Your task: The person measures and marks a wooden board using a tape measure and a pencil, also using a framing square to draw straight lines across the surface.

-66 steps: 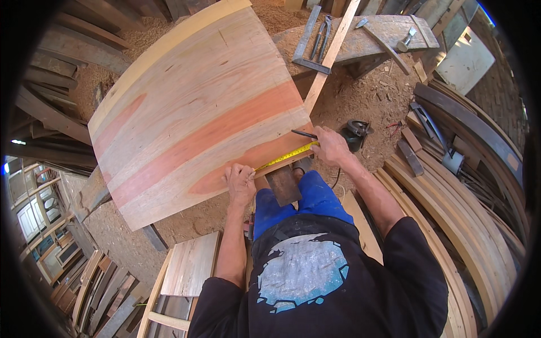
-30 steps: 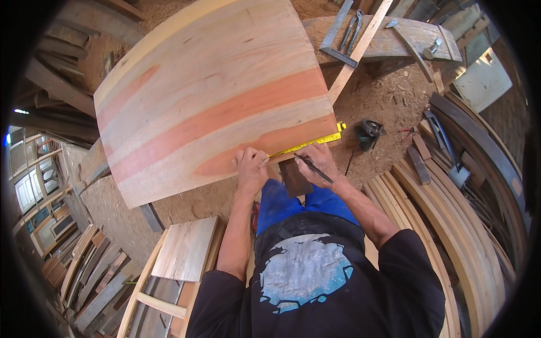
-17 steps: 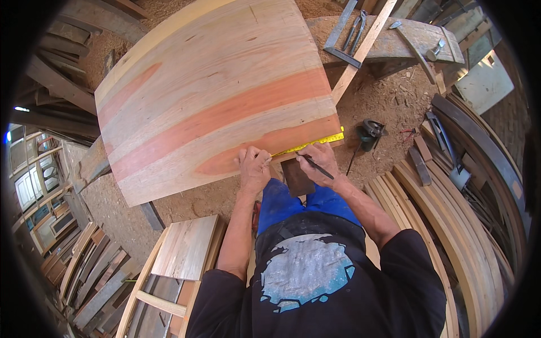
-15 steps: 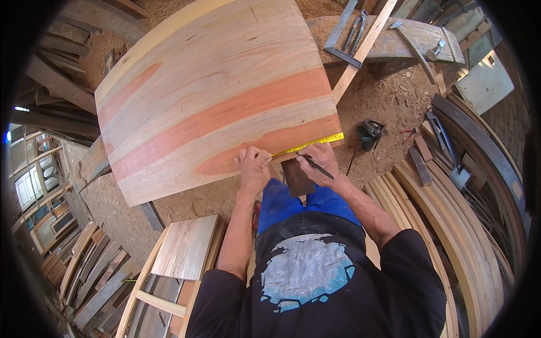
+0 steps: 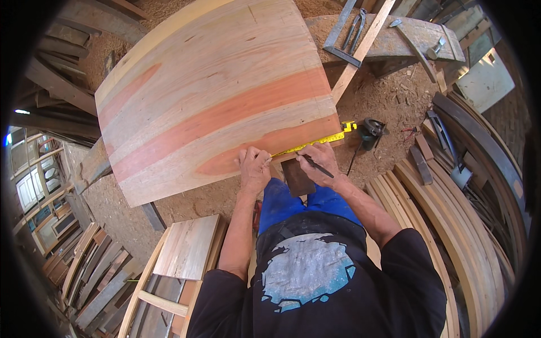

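Note:
A large wooden panel (image 5: 220,107) with pinkish-red grain bands lies in front of me. Along its near edge, toward the right, stretches a yellow tape measure (image 5: 324,140), its case sticking out past the panel's right corner. My left hand (image 5: 253,167) is closed at the tape's left end, resting on the panel edge, fingers curled. In my right hand (image 5: 319,160) is a dark pencil (image 5: 318,167), slanting back over the hand. Its fingertips are against the tape near the panel edge; the pencil's tip is hidden. Under that edge, between the hands, shows a dark brown board (image 5: 297,179).
A circular saw (image 5: 372,132) sits on the sawdust-covered ground to the right. On a curved timber behind lie a square (image 5: 342,55), pincers (image 5: 355,31) and a hammer (image 5: 420,49). Curved wooden strips (image 5: 445,219) are stacked at right; a wooden frame (image 5: 160,304) stands lower left.
The tape measure's case has come into view beyond the panel's right corner, where only the blade's end showed before. Both hands and the pencil have hardly moved.

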Motion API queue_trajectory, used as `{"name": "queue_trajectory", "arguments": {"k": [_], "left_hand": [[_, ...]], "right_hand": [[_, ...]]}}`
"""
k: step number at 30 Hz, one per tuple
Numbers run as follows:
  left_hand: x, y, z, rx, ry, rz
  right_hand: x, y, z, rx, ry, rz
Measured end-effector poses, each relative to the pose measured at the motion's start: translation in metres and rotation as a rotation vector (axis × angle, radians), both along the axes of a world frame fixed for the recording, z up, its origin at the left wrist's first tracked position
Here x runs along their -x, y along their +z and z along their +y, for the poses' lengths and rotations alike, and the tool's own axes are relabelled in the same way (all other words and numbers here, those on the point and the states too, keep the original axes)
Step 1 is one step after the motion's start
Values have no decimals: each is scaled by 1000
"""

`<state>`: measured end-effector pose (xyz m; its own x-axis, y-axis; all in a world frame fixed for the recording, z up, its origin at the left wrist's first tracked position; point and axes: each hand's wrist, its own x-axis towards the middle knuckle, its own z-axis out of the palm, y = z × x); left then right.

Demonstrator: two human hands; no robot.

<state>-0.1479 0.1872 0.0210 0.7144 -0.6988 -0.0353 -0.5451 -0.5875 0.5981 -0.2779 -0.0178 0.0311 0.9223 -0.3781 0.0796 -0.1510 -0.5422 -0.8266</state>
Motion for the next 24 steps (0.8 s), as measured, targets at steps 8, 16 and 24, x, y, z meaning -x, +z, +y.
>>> {"name": "queue_trajectory", "arguments": {"k": [8,16,24], "left_hand": [[0,-2,2,-16,-9,16],[0,-2,1,-6,3,26],[1,-4,1,3,8,2]], "right_hand": [[1,-4,-1,-9,2,18],[4,-3,-7,-274,5,128],[47,-27,-130,201,-327,438]]}}
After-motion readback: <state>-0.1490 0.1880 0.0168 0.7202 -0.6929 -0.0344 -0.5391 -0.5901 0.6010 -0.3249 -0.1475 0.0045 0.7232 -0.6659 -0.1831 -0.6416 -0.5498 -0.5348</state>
